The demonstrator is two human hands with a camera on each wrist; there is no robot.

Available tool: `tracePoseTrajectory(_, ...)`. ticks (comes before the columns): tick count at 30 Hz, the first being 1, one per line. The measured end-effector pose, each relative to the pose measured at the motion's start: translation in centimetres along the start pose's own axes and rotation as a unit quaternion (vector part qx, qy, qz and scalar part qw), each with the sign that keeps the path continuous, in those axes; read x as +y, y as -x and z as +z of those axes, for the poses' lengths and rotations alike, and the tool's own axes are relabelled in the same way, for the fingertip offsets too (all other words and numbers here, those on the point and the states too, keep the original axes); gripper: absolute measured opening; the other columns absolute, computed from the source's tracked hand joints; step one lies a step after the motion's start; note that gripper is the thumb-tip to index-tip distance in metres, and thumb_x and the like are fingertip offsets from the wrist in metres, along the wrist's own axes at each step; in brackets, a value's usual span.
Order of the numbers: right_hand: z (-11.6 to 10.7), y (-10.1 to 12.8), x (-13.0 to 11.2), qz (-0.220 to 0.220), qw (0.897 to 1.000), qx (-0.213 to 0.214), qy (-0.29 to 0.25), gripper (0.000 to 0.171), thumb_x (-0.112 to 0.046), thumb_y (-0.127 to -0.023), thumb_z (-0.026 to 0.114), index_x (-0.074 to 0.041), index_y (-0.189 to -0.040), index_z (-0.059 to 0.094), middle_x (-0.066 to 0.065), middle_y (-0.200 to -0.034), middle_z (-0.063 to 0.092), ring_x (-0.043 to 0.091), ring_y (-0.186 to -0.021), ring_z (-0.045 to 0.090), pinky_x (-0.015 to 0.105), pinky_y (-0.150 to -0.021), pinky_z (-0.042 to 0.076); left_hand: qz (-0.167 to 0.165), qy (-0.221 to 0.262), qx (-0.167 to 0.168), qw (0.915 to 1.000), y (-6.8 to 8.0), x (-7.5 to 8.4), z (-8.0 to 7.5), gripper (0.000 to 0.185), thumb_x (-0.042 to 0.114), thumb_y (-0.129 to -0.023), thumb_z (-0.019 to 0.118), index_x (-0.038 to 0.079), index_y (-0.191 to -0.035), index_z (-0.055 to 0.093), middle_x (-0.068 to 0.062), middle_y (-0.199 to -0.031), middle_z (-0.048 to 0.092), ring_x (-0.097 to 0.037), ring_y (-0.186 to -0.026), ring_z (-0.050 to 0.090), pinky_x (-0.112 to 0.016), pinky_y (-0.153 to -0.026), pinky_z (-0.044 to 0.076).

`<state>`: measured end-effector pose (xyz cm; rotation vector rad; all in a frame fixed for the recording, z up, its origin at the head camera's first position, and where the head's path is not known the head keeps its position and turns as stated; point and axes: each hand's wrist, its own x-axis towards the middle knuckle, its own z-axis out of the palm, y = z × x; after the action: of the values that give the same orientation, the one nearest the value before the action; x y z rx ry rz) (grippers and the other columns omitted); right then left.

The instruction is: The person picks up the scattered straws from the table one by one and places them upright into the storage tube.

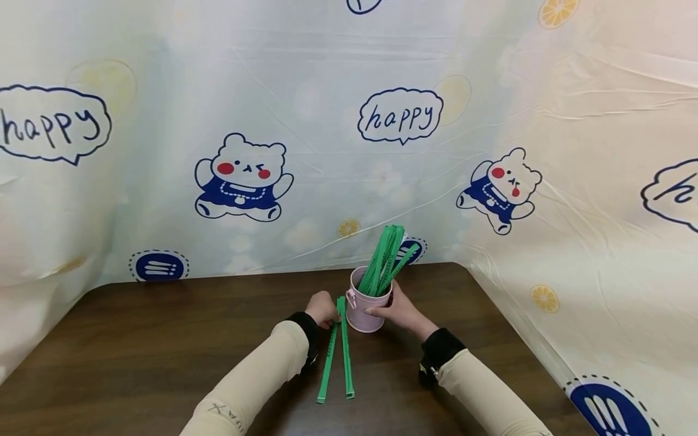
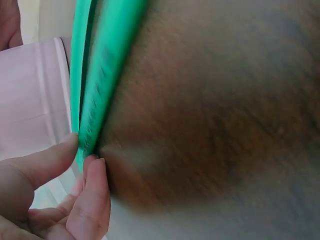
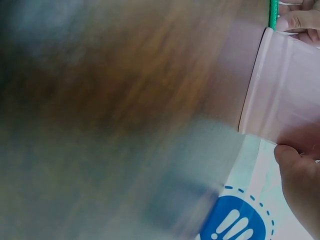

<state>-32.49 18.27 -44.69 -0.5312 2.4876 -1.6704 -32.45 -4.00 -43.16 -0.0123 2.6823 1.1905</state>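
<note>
Near the back edge of the bench (image 1: 163, 339), close to its right corner, a pink cup (image 1: 366, 309) is standing upright with a bunch of green strips (image 1: 386, 257) leaning out of its mouth toward the patterned cloth (image 1: 327, 121) behind. The right hand (image 1: 397, 307) is wrapping round the cup's right side, its fingers (image 3: 295, 180) curling against the wall and steadying it. The left hand (image 1: 323, 309) is sitting just left of the cup, its thumb and fingers (image 2: 92, 190) pinching the far ends of two more green strips (image 1: 338, 354), which are lying flat on the wood and running back toward the person's sleeves, their near ends spreading slightly apart. The wrist view is showing those two strips pressed together at the pinched end, right beside the cup's wall. By the look of it, the step in hand is gathering the loose pair to join the bunch in the cup. Judging from this, the next move is calling for lifting the pinched ends, swinging the pair upright without letting them splay, and clearing the rim while the other hand is keeping the cup from tipping.
</note>
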Motion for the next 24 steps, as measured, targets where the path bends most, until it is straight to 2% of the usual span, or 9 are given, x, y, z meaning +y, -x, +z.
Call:
tracePoseTrajectory(6,0.0,0.1,-0.1,0.000,1.000,0.001,0.006,0.095,-0.019,-0.088,0.081,-0.003,-0.157,0.018,0.025,-0.154,0.040,0.040,-0.139,0.047,0.060,-0.120,0.038,0.011,0.004,0.014,0.9998,-0.3,-0.6,0.0,0.034,-0.008,-0.077,0.070,0.008,-0.055,0.050,-0.004,-0.051,0.049,-0.013,-0.042,0.050,-0.025,-0.042,0.052)
tracePoseTrajectory(10,0.2,0.2,-0.2,0.005,1.000,0.006,0.010,0.094,-0.020,-0.089,0.081,-0.002,-0.157,0.018,0.025,-0.154,0.041,0.040,-0.139,0.047,0.061,-0.119,0.039,0.022,-0.023,0.031,0.9990,-0.4,-1.2,0.2,0.038,-0.005,-0.076,0.068,0.012,-0.052,0.043,-0.002,-0.051,0.045,-0.013,-0.040,0.046,-0.023,-0.039,0.046)
tracePoseTrajectory(18,0.4,0.4,-0.2,0.017,1.000,0.004,0.002,0.095,-0.021,-0.088,0.082,-0.004,-0.157,0.018,0.025,-0.154,0.041,0.040,-0.140,0.047,0.060,-0.119,0.039,0.000,-0.015,0.039,0.9991,-1.1,-2.7,-0.7,0.032,0.000,-0.080,0.075,0.007,-0.060,0.050,-0.005,-0.056,0.051,-0.018,-0.049,0.058,-0.029,-0.046,0.056)
tracePoseTrajectory(24,0.2,0.4,-0.1,0.008,1.000,0.004,-0.002,0.095,-0.020,-0.088,0.082,-0.003,-0.156,0.018,0.025,-0.153,0.042,0.040,-0.139,0.048,0.060,-0.119,0.040,0.000,-0.002,0.035,0.9994,-0.9,-3.1,-2.5,0.017,0.002,-0.085,0.074,-0.001,-0.076,0.060,-0.010,-0.068,0.056,-0.024,-0.062,0.066,-0.033,-0.055,0.061)
